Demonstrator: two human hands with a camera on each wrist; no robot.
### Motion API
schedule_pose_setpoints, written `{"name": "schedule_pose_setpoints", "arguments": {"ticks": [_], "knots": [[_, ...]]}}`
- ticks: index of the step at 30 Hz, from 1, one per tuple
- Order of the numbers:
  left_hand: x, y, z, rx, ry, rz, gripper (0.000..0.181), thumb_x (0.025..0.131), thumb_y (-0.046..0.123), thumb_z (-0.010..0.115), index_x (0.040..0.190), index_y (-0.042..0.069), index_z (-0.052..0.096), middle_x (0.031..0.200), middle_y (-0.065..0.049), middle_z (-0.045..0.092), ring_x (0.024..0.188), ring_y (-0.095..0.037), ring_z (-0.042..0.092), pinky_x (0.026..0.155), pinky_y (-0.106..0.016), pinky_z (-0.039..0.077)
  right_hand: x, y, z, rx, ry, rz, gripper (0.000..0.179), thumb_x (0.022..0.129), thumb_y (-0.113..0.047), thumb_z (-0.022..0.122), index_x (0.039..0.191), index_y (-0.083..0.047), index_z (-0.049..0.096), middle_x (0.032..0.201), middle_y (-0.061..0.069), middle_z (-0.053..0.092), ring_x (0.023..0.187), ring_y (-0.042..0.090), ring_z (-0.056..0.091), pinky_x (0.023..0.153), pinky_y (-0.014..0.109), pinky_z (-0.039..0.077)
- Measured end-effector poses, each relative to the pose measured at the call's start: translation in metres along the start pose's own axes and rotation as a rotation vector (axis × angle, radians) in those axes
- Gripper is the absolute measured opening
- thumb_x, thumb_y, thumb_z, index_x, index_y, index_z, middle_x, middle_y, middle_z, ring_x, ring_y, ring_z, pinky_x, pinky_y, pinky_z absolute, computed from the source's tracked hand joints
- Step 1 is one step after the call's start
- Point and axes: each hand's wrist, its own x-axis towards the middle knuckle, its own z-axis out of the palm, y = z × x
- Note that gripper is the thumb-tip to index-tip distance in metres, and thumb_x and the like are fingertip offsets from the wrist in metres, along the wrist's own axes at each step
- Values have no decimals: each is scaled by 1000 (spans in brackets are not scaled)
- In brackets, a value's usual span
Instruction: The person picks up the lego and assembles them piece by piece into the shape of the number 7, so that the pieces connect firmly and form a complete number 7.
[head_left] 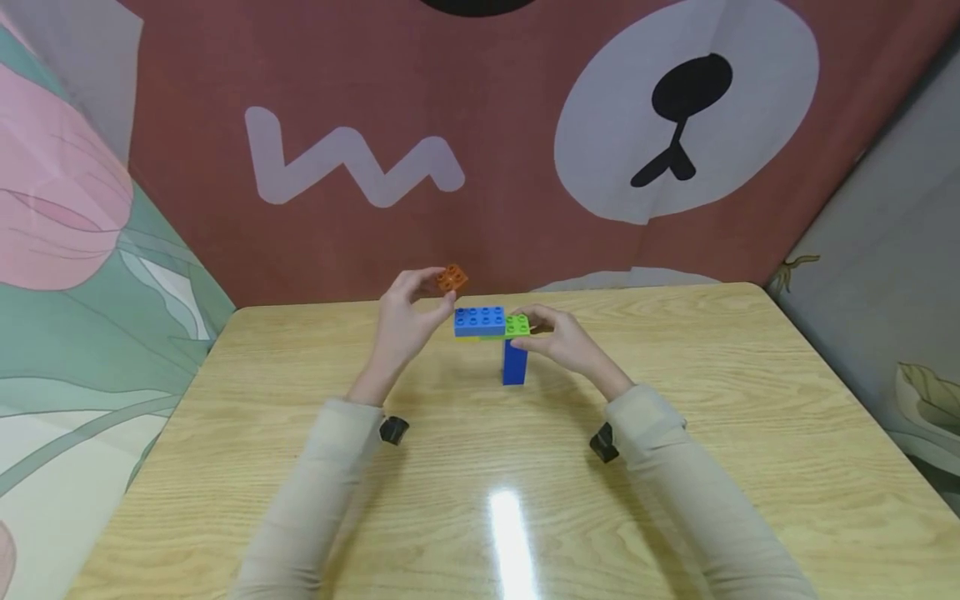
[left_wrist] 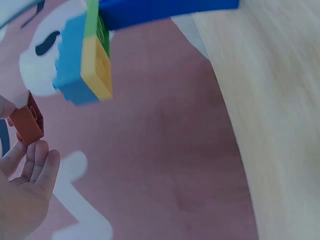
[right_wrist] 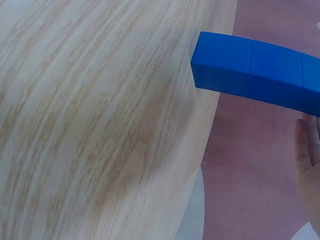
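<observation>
Thumb and fingertips of my left hand [head_left: 401,325] pinch a small orange toy brick [head_left: 452,278], held up left of a brick structure. That structure has a dark blue column [head_left: 514,364] made of stacked blocks, standing upright. Across its top lies a green brick [head_left: 517,326], and on that a lighter blue studded brick [head_left: 479,320] juts out leftward. A yellow brick [left_wrist: 96,68] sits under the blue one's outer end. My right hand [head_left: 566,340] grips the green brick from the right, thumb in front; its fingers [right_wrist: 303,147] show beside the column in the right wrist view.
The wooden table [head_left: 450,467] spreads below both forearms. Behind its far edge hangs a reddish-brown cloth [head_left: 510,233] with a cartoon face. Floral cloth [head_left: 67,350] covers the left side. A small black device [head_left: 393,430] is at the left wrist, another [head_left: 603,443] at the right.
</observation>
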Motion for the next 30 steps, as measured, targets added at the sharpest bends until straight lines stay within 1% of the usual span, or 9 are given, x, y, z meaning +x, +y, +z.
{"name": "schedule_pose_setpoints", "arguments": {"ticks": [2, 5, 8, 12, 17, 21, 24, 30], "knots": [[-1, 5, 5, 8, -18, 37, 37, 87, 14, 68, 121, 2, 62, 110, -16, 59, 101, -30, 62, 97, -42, 52, 0, 0, 0, -1, 2, 0, 45, 89, -22, 68, 130, -10, 55, 119, 15, 63, 108, 28, 60, 86, 36, 54], [-2, 10, 13, 15, -48, 81, 37, 87, 13, 68, 121, 1, 63, 111, -16, 59, 102, -28, 63, 98, -41, 52, 0, 1, 0, 0, 6, -4, 45, 89, -22, 68, 130, -10, 55, 119, 15, 63, 108, 29, 60, 87, 38, 54], [-3, 12, 21, 25, -86, 103, 37, 88, 14, 68, 122, 2, 62, 112, -16, 59, 105, -28, 63, 98, -41, 52, 0, 2, 1, -2, 11, -11, 46, 89, -22, 68, 130, -9, 55, 121, 15, 63, 110, 30, 60, 90, 40, 54], [-3, 15, 29, 51, -139, 105, 39, 89, 16, 68, 125, 4, 60, 115, -14, 61, 109, -29, 61, 99, -41, 52, -1, 2, 1, -3, 13, -18, 46, 89, -22, 68, 131, -9, 54, 123, 15, 62, 112, 30, 59, 94, 43, 52], [-4, 18, 36, 67, -162, 128, 37, 87, 17, 69, 120, 3, 61, 116, -14, 63, 110, -30, 60, 96, -42, 52, 0, 3, 1, 5, 19, -19, 46, 89, -21, 68, 131, -8, 54, 125, 15, 60, 114, 31, 58, 95, 44, 52], [-4, 17, 39, 105, -194, 127, 36, 88, 20, 69, 120, 5, 62, 117, -11, 65, 112, -30, 58, 96, -43, 51, -1, 3, 1, 11, 28, -5, 45, 88, -21, 69, 129, -7, 55, 125, 15, 61, 114, 32, 59, 92, 42, 54], [-3, 15, 41, 134, -213, 130, 36, 88, 22, 69, 121, 7, 63, 118, -9, 66, 114, -28, 57, 97, -43, 49, -2, 3, 0, 8, 28, -13, 44, 88, -22, 69, 128, -7, 56, 125, 15, 61, 113, 31, 59, 91, 42, 54], [-3, 10, 44, 132, -232, 123, 36, 89, 23, 69, 121, 8, 64, 119, -8, 66, 113, -25, 56, 96, -43, 49, -2, 7, 2, 12, 32, -48, 45, 90, -24, 67, 130, -9, 54, 125, 14, 61, 113, 30, 59, 94, 44, 53]]}}
